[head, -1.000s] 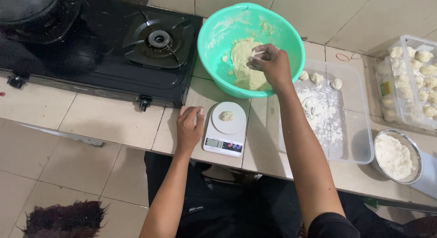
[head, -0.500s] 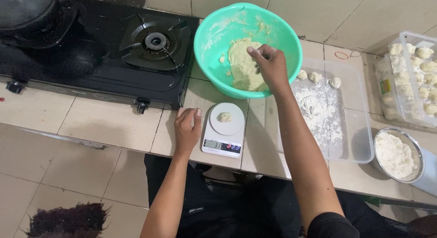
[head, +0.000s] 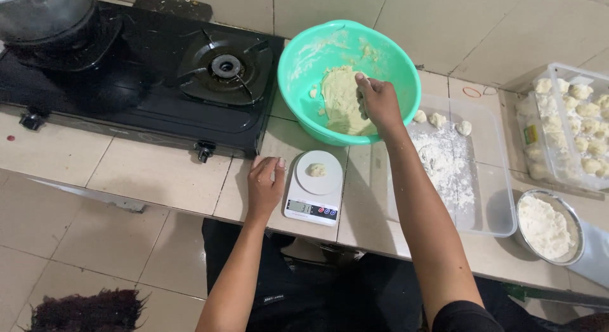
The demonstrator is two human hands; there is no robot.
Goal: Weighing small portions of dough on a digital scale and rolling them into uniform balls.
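Note:
My right hand (head: 378,103) reaches into a turquoise bowl (head: 304,59) and pinches at the pale dough mass (head: 339,100) inside it. My left hand (head: 264,185) rests flat on the tiled counter, its fingers touching the left side of a small white kitchen scale (head: 314,189). One little lump of dough (head: 316,170) lies on the scale's round plate. The scale's display is lit.
A black gas stove (head: 158,84) fills the counter's left, with a metal pot (head: 47,14) at its far corner. Right of the bowl: a floured clear tray (head: 488,179) with three dough balls (head: 438,120), a container of many dough balls (head: 571,129), a metal flour bowl (head: 547,225).
My right hand has shifted slightly deeper into the bowl's dough. The left hand stays beside the scale.

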